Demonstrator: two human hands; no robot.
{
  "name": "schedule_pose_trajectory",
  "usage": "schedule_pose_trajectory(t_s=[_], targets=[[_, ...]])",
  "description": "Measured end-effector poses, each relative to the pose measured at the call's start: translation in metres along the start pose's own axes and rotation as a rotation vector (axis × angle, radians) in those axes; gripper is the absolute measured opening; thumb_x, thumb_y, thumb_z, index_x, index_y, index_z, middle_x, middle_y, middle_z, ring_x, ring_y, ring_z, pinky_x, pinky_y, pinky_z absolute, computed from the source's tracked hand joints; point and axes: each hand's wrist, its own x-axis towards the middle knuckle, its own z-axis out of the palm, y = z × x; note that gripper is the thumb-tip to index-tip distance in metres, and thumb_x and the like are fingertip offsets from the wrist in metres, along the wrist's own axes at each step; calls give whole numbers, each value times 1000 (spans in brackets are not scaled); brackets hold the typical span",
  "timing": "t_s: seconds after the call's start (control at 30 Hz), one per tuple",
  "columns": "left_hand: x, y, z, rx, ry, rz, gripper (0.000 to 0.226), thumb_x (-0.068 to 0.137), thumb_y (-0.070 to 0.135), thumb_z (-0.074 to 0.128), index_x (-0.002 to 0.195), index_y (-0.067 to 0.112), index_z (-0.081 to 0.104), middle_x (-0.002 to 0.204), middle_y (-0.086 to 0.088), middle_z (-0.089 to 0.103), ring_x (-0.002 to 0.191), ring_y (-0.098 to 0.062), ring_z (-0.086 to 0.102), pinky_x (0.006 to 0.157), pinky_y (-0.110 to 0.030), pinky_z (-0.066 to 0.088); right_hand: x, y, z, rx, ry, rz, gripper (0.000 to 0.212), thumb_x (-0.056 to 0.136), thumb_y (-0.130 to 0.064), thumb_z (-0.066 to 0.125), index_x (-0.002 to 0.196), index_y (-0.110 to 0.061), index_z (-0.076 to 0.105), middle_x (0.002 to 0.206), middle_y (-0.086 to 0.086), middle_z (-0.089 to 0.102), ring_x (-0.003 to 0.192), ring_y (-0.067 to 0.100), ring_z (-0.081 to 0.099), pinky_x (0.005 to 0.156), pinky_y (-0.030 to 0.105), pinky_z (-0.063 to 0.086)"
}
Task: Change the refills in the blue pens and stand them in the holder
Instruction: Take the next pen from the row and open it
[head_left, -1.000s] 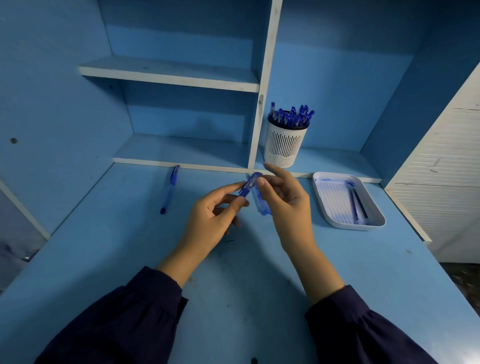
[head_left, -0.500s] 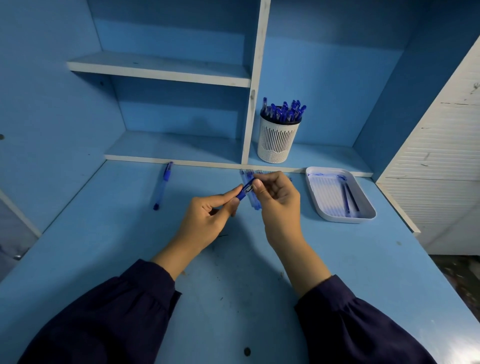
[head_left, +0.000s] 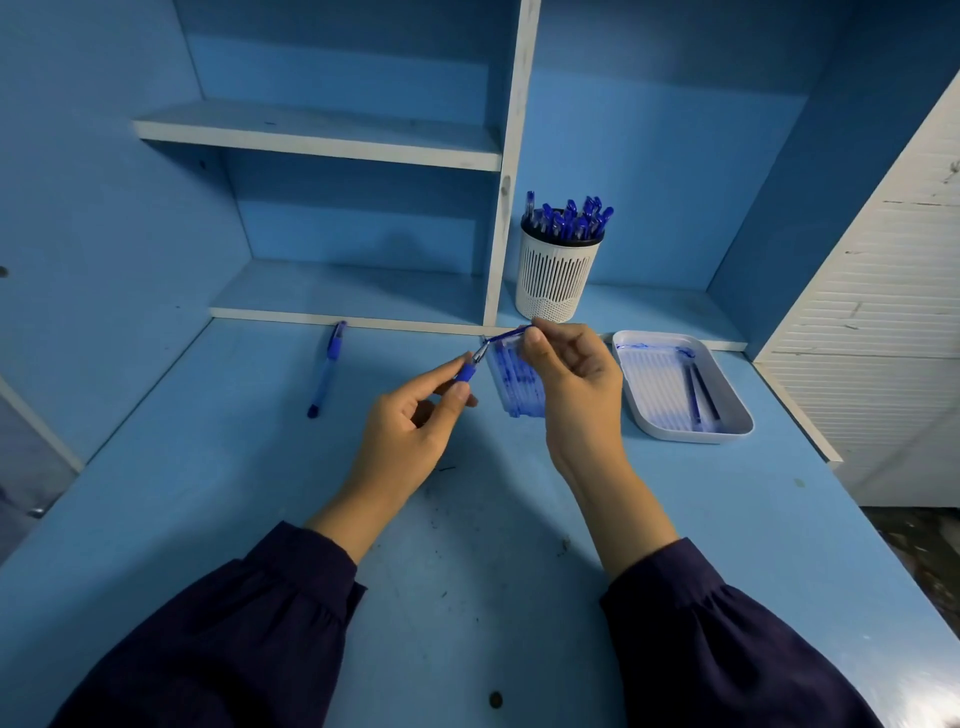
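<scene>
My left hand pinches the blue grip section with its metal tip of a pen taken apart. My right hand pinches the pen's barrel, held a little apart from the tip piece and above the desk. Under my right hand lies a clear pack of refills. A white slotted holder full of blue pens stands on the low shelf behind. One capped blue pen lies on the desk to the left.
A white tray with a few refills sits right of my hands. The blue desk has shelf uprights behind, a blue wall at left and a white ribbed cabinet at right.
The two pen parts have come apart: my right hand drew the barrel up and right, while my left hand kept the tip piece. The camera view shifted slightly.
</scene>
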Motion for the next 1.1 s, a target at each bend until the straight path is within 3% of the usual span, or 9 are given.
schedule_pose_trajectory(t_s=[0.13,0.23,0.4,0.57,0.67,0.73,0.87,0.97,1.1], targets=[[0,1,0,-11,76,-5,24,95,19,64,114,33,68,87,9,73,60,-14,58,59,-18,50,5,0,-6,-74,-37,54,11,89,0,64,94,-10,68,88,7,71,83,15,67,81,24,53],[4,-3,-3,58,100,29,26,91,18,69,115,28,70,89,6,75,74,-17,69,70,-24,55,6,3,-9,-297,-130,68,9,86,-3,69,94,-8,69,82,3,71,76,8,66,73,18,51],[17,-12,-13,230,97,240,29,89,12,71,117,17,71,104,7,73,91,-13,68,82,-23,55,4,19,-7,-803,-280,3,11,79,-15,78,88,-11,72,78,-2,70,69,2,62,67,9,47],[29,-19,-17,310,92,335,28,86,6,73,114,9,72,106,3,73,96,-6,68,87,-20,53,6,31,-6,-1066,-430,-188,12,79,-11,76,90,-5,72,85,8,65,71,15,54,65,7,38],[36,-22,-19,352,68,399,27,85,4,73,112,7,72,106,3,71,96,-4,67,87,-18,53,6,30,-9,-1057,-427,-220,14,83,-10,72,96,-6,74,86,6,68,72,12,55,69,3,38],[38,-23,-20,375,52,417,26,84,3,74,110,7,73,103,3,70,94,-5,66,86,-18,53,7,24,-13,-938,-362,-119,18,88,-13,67,105,-12,73,89,0,71,74,6,61,75,4,43],[34,-22,-20,434,-23,464,28,82,-1,76,108,9,75,101,1,71,92,-8,67,85,-21,53,4,13,-19,-587,-347,108,18,92,-25,62,107,-18,68,88,4,72,83,19,68,82,37,56],[29,-20,-15,440,-87,500,26,82,-1,76,106,9,75,99,2,72,91,-7,67,84,-23,54,0,8,-21,-544,-333,72,11,90,-26,66,89,-15,68,75,5,71,70,17,66,73,36,56],[28,-21,-12,424,-98,503,22,85,7,75,107,7,75,97,1,73,86,-9,68,75,-28,56,2,10,-24,-564,-352,-39,9,89,-10,67,81,-15,65,67,0,67,63,13,62,67,30,53]])
